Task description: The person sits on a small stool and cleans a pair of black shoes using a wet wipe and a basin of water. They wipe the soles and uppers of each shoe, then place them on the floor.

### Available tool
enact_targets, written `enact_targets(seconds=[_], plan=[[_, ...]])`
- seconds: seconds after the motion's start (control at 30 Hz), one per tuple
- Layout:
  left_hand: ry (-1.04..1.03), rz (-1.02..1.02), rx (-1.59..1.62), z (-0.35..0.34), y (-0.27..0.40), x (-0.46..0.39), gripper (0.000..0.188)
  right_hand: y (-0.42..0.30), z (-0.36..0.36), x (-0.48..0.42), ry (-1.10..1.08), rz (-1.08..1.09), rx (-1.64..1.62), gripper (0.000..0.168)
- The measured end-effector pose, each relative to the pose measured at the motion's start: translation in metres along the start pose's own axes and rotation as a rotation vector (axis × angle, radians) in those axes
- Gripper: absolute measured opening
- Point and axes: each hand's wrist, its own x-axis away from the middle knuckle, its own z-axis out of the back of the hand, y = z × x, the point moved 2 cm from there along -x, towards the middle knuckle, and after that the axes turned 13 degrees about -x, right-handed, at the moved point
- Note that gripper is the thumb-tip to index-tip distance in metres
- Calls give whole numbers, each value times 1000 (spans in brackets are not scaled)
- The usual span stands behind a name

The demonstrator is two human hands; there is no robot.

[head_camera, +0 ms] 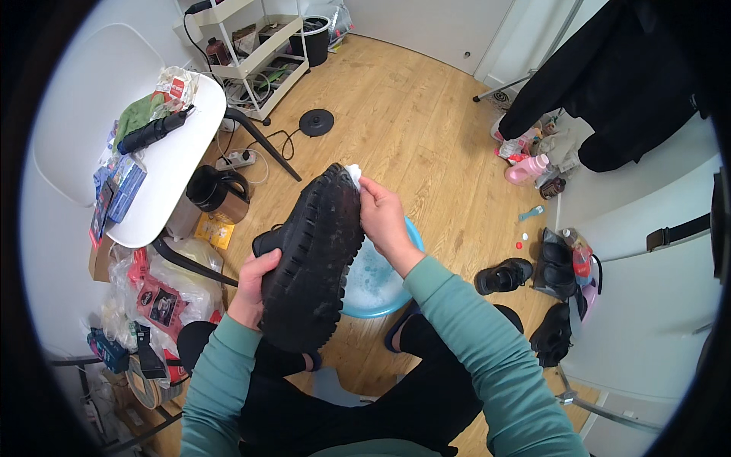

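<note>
A black lace-up shoe (311, 274) is held up with its chunky, dirt-marked sole facing me and its toe pointing away. My left hand (255, 285) grips it near the heel end, thumb over the edge of the sole. At the toe, my right hand (382, 220) pinches a small white wad (354, 174), perhaps tissue or cloth, against the rim of the sole. Below the shoe and my right wrist, a round blue basin (374, 313) of foamy water stands on the wooden floor. The shoe hides part of the basin.
On the left are a white chair (194, 134) with items on it, an electric kettle (220, 194) and plastic bags (188, 268). Another black shoe (504, 276) lies to the right, near a blue brush (531, 213) and a pink bottle (526, 169). Black clothing (622, 85) hangs at upper right.
</note>
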Motion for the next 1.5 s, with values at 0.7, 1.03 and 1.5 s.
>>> enact_targets(seconds=[0.7, 1.03, 1.5], plan=[[134, -19, 8, 8, -14, -28, 34, -87, -9, 68, -148, 417, 251, 26], [182, -41, -55, -1, -27, -38, 35, -52, -26, 56, -69, 386, 22, 25], [84, -48, 149, -1, -12, -33, 39, -87, -3, 109, -111, 268, -103, 29]])
